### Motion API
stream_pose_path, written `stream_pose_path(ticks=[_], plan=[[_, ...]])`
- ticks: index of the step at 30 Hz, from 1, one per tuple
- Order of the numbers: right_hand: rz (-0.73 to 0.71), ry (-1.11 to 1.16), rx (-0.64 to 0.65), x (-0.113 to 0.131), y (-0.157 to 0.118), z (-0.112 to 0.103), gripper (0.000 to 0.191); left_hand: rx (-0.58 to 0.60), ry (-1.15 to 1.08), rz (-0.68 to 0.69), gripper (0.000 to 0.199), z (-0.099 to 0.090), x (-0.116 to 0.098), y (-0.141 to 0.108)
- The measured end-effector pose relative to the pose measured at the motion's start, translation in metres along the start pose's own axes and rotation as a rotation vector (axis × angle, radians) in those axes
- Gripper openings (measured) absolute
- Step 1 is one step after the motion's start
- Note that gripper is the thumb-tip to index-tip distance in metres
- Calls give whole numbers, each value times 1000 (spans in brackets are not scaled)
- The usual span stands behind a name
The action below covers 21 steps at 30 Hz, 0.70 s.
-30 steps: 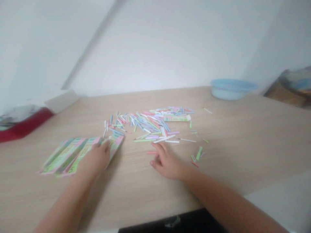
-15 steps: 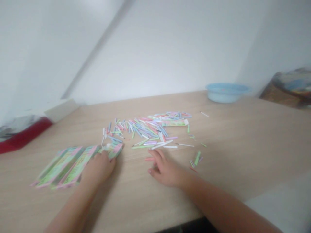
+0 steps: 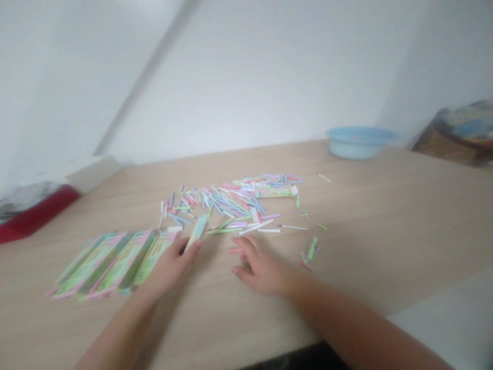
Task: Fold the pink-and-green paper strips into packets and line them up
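Note:
In my left hand is a narrow pale green and teal carton, tilted up from the table with the fingers closed round its near end. Left of that hand lies a row of long pink and green cartons, side by side. My right hand rests over the table with thumb and fingers apart, and no held thing shows in it. Near its fingertips are an orange stick and a white stick. Beyond both hands spreads a pile of thin pastel sticks, some with pointed dark tips.
Another carton lies at the pile's right side. Small green pieces are scattered to the right of my right hand. A light blue basin stands at the back right. A red-edged box sits at the left, by the wall.
My left hand has moved right from the row of cartons and now lifts a narrow carton, tilted up. Another carton shows uncovered at the row's right end. My right hand stays nearly still.

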State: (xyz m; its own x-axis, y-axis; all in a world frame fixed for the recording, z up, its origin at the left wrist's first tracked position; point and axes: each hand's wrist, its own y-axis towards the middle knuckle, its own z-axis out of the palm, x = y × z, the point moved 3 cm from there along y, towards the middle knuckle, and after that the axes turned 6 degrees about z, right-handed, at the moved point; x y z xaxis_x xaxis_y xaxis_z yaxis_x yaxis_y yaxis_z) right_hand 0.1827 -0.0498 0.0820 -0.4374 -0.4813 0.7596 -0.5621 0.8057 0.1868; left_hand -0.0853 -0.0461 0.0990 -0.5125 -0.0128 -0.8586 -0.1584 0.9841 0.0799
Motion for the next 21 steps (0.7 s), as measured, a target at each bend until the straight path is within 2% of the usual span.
stream_pose_path(ticks=[1,3,5,8,10,12,17,21], plan=[[1,36,10,1,0,0,67,41,-214,-66,42,11,-2,-6],[-19,97,25,1,1,2,61,177,-487,-165,48,36,-7,-18],[-52,145,23,-1,2,7,60,247,-669,-163,52,57,-11,-27],[-29,233,-22,-7,4,16,73,234,-779,-95,42,74,-12,-33],[41,304,-76,-11,6,19,82,201,-732,-2,32,76,-14,-34],[82,349,-105,-11,8,19,81,191,-617,115,29,76,-16,-35],[24,220,-100,-1,5,15,50,204,-280,308,41,82,-14,-45],[47,56,-48,-5,1,21,44,279,-140,367,55,89,-12,-51]])
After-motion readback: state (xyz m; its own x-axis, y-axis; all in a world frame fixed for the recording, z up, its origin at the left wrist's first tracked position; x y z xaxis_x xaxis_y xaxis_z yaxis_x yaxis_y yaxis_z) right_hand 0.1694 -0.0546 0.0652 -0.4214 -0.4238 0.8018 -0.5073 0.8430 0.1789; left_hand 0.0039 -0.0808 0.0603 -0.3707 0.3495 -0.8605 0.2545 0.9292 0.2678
